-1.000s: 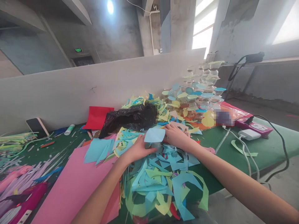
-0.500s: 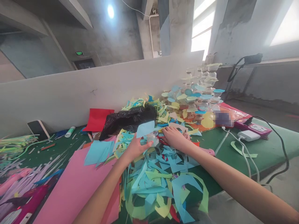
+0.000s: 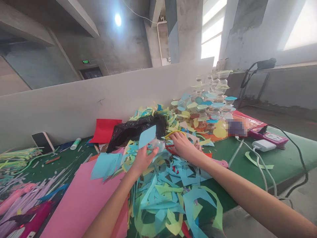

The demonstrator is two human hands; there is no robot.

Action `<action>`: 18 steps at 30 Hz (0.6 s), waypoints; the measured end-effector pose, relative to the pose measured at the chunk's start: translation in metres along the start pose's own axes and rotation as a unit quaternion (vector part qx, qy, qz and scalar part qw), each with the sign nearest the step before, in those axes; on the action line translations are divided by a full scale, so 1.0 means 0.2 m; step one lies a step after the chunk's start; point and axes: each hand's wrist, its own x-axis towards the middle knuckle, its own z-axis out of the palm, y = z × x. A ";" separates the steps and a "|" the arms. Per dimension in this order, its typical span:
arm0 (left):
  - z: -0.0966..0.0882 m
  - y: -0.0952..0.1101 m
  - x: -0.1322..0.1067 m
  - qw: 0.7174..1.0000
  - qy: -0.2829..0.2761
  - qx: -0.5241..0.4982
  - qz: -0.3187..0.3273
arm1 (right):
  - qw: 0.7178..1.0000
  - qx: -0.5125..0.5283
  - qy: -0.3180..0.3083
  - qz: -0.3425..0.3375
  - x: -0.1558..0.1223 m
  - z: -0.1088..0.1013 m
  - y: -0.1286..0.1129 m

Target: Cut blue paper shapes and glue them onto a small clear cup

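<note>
My left hand (image 3: 141, 159) is closed round a small clear hourglass-like piece (image 3: 158, 144) with a light blue paper piece (image 3: 147, 136) stuck on its end, held a little above a heap of blue, yellow and green paper scraps (image 3: 168, 191). My right hand (image 3: 180, 144) reaches into the heap, its fingers curled at the yellow and red handles of scissors (image 3: 173, 134) lying among the scraps. Whether it grips them is hidden.
A green table (image 3: 284, 162) carries a large pink sheet (image 3: 79, 201), a black plastic bag (image 3: 135, 129), red paper (image 3: 105, 130), stacked paper-capped hourglasses (image 3: 210, 105), a glue stick (image 3: 75, 143), a phone (image 3: 42, 142) against the white partition, and a power strip (image 3: 268, 138) with cables.
My left hand lifted the clear piece with its blue paper up and leftward off the heap. My right hand slid forward onto the scissors.
</note>
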 end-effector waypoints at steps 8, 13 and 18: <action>-0.01 0.00 -0.02 0.997 0.059 -0.006 -0.044 | 0.990 0.093 0.094 0.054 0.02 0.02 0.04; -0.01 0.00 -0.02 0.994 0.091 0.000 -0.058 | 0.958 0.207 0.099 0.172 0.04 0.00 0.06; -0.01 -0.01 -0.01 0.996 0.090 0.008 -0.001 | 0.865 0.426 -0.034 0.264 0.05 -0.13 0.05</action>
